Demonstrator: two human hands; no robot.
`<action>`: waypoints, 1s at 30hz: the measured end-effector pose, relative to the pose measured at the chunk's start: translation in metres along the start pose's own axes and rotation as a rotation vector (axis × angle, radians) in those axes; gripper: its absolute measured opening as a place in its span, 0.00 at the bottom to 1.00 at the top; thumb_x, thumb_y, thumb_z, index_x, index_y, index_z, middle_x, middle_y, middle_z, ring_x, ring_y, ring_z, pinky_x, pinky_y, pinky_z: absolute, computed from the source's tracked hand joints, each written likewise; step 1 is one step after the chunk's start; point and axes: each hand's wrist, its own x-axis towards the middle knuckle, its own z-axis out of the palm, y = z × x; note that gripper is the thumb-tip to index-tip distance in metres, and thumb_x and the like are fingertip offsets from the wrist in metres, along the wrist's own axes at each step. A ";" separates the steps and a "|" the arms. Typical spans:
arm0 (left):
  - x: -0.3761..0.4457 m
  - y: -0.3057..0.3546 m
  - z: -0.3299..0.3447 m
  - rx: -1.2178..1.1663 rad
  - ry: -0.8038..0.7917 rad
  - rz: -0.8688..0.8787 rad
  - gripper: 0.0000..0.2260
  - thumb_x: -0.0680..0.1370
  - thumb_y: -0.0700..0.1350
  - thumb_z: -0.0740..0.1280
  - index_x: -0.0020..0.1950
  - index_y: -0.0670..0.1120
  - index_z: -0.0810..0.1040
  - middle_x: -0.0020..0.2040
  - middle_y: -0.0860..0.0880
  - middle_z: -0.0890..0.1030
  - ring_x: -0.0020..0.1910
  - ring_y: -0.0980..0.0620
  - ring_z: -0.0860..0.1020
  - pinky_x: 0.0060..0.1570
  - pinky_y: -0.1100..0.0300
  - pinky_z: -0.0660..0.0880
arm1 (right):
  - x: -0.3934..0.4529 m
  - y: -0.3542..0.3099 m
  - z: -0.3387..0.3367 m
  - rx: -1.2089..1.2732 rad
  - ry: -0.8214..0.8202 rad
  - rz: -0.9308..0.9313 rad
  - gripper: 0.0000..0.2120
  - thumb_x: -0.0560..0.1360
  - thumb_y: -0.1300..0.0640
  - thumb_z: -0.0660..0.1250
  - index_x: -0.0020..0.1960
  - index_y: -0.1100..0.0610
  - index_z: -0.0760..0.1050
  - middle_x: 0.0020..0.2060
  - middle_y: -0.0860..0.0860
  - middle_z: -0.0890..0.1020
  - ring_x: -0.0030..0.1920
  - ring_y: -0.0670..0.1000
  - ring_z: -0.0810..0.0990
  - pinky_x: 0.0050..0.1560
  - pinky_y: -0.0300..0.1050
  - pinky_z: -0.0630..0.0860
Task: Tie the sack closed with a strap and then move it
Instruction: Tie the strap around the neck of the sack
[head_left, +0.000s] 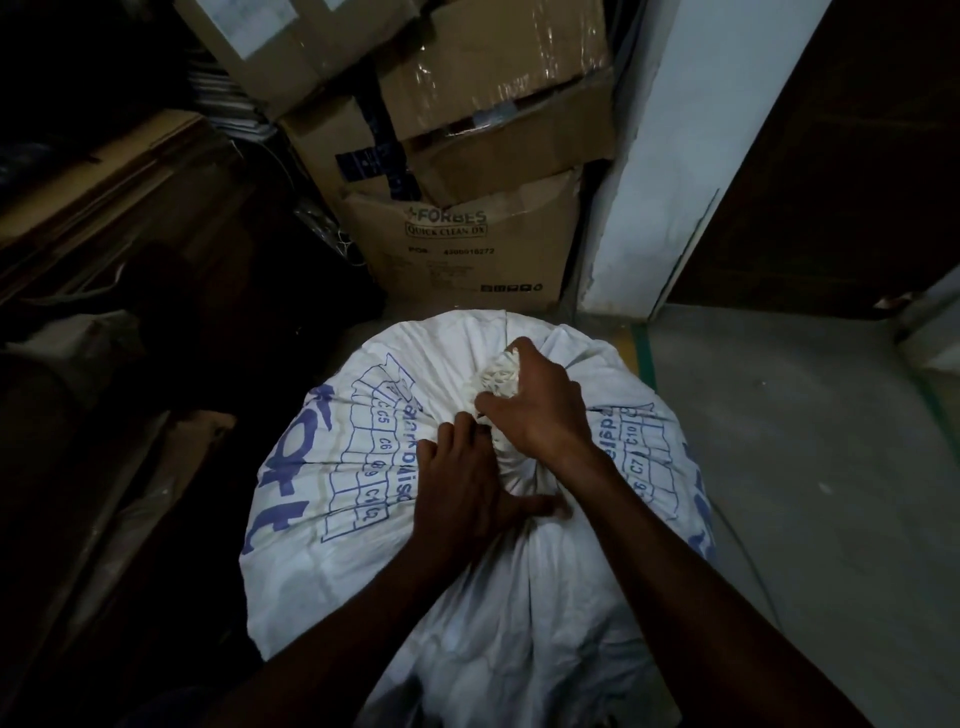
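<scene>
Dark shelving and clutter at left, hard to read. Woven white sack (467, 545) with blue print stands on the grey floor (779, 441) in front of stacked cardboard boxes (462, 249), mouth gathered into a twisted neck (498, 376) on top. Left hand (462, 488) lies mostly flat, fingers spread, pressing the fabric just below the neck, likely to keep the gather from slackening; it grips nothing I can make out. Right hand (535, 405) is curled around the neck, pinching it closed so a tie can go on. Strap itself not clearly visible. Tying looks unfinished; sack not yet moved. White wall (675, 156) and dark door at right.
</scene>
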 end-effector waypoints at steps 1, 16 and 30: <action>0.001 -0.002 -0.001 0.003 0.006 -0.002 0.61 0.55 0.88 0.44 0.67 0.43 0.74 0.59 0.46 0.75 0.55 0.43 0.74 0.54 0.47 0.66 | -0.001 -0.001 -0.006 0.044 0.035 -0.001 0.20 0.68 0.46 0.72 0.55 0.48 0.69 0.49 0.50 0.81 0.52 0.57 0.80 0.53 0.50 0.75; 0.021 -0.033 0.000 -0.361 -0.233 0.156 0.51 0.60 0.79 0.69 0.75 0.48 0.69 0.69 0.46 0.73 0.68 0.47 0.71 0.70 0.53 0.69 | -0.026 0.000 -0.011 0.249 0.108 -0.226 0.18 0.67 0.55 0.75 0.50 0.46 0.69 0.39 0.42 0.80 0.39 0.38 0.78 0.39 0.33 0.71; 0.077 -0.073 -0.065 -0.872 -0.964 -0.330 0.31 0.71 0.73 0.65 0.45 0.44 0.83 0.45 0.47 0.83 0.45 0.50 0.78 0.58 0.55 0.71 | -0.083 -0.024 0.076 -0.429 0.256 -0.997 0.14 0.76 0.67 0.55 0.51 0.51 0.72 0.43 0.52 0.79 0.37 0.57 0.75 0.40 0.51 0.73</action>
